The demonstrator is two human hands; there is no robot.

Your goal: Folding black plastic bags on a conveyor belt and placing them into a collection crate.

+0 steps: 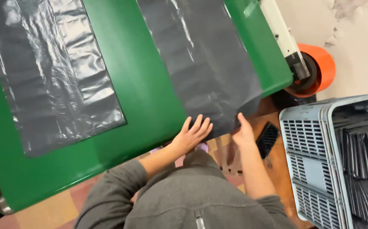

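While the left hand [191, 135] lay open and flat on the near edge of a dark plastic bag [205, 63] spread across the green table [146, 85], the right hand [243, 132] pinched that bag's corner. At lower right, a grey slatted crate [307, 165] held folded dark bags [362, 161]. Another bag [52, 72] lay at upper left.

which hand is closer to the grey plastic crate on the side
Right. The right hand pinches the black plastic sheet at the table edge, on the side toward the grey crate. The left hand lies flat farther from it.
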